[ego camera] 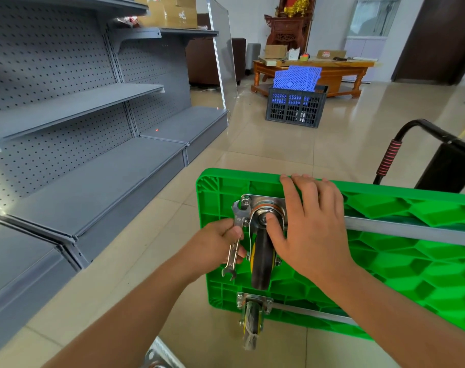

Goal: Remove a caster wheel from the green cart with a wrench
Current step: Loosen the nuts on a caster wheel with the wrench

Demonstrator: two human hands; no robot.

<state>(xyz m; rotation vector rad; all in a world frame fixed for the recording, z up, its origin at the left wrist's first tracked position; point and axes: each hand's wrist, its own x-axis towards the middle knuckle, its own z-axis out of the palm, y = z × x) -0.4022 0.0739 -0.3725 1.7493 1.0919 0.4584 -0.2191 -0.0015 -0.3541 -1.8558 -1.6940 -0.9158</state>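
Note:
The green cart (401, 264) lies upside down on the tiled floor, its ribbed underside facing me. A caster wheel (260, 258) with a black tyre and steel mounting plate stands near its far left corner. My left hand (220, 243) grips the middle of a silver open-end wrench (236, 235), whose upper jaw sits on a bolt at the plate's top left corner. My right hand (308, 224) rests flat over the plate and the cart's far edge, thumb on the swivel head. A second caster (251, 322) is bolted at the near left corner.
Grey metal shelving (88, 144) runs along the left. The cart's black handle (401, 144) with a red grip sticks up at the right. A dark crate (295, 107) holding blue plastic panels stands ahead, before a wooden table (329, 70). A metal part (159, 357) lies at the bottom edge.

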